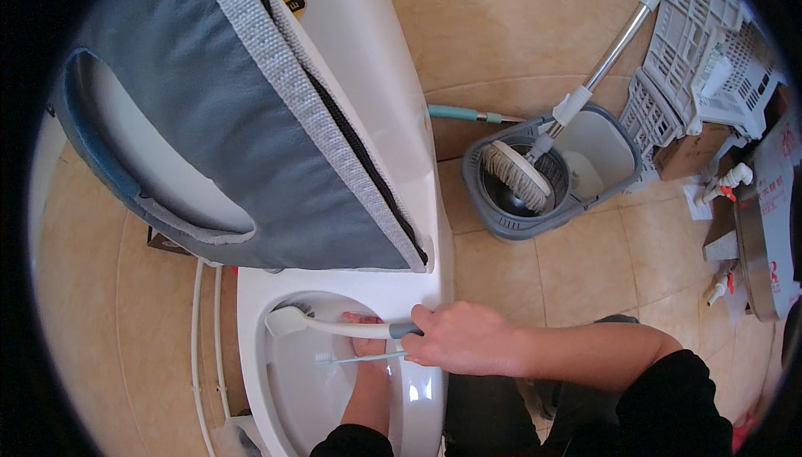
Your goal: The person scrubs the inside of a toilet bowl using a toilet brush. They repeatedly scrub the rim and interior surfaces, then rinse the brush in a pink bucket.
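My right hand (460,338) is over the right rim of a white toilet bowl (420,413), gripping two handles at once. One belongs to a white toilet brush (341,328) with a grey grip, its dark bristles at the bowl's far inner wall. The other is a thin pale-blue toothbrush (360,358), pointing left across the bowl. Beneath both handles, my left hand (368,339) reaches down inside the bowl; its fingers are partly covered by the brush handle. The raised toilet lid and seat wear a grey padded cover (263,144) with a zip.
To the right, a grey mop bucket (604,187) holds a spin mop (517,175) with its metal pole leaning outward. A teal-handled pole (454,112) lies behind it. White plastic racks (695,50) and taps (730,181) are farther right. White pipes (197,331) run left of the toilet.
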A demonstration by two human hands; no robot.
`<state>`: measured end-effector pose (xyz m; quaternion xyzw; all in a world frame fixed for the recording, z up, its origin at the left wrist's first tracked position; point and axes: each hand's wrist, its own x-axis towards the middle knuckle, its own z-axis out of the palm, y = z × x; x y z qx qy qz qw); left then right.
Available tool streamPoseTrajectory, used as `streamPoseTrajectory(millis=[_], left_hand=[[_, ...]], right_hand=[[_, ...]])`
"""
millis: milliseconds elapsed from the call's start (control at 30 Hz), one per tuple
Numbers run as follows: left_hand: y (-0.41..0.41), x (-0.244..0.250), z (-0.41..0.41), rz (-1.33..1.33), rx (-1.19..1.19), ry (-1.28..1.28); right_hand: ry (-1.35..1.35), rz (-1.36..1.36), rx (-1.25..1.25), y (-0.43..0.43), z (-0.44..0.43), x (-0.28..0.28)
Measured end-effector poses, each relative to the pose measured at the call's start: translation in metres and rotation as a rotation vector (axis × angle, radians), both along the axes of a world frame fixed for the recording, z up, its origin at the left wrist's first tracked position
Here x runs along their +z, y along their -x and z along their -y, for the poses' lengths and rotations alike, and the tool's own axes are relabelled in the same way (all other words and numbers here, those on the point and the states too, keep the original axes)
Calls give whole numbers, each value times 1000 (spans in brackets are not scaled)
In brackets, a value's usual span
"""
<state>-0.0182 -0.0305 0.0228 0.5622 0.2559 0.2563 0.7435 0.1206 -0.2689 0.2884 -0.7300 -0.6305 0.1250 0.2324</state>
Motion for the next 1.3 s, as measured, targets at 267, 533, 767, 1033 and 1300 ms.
streamPoseTrajectory(millis=[267, 533, 767, 1033, 1300], left_hand=[[-9, 44, 19, -255, -63, -30], [12, -21, -22, -315, -178, -442], [10, -7, -29, -487, -354, -535], [7, 4, -38, -613, -606, -663], [-15, 9, -42, -689, -764, -777]], right_hand=[[-21, -11, -16, -1, 3, 2], [-49, -38, -6, -1, 2, 0], [-44, -47, 2, -3, 2, 0], [-9, -61, 3, -4, 1, 3], [-31, -75, 19, -4, 4, 2]])
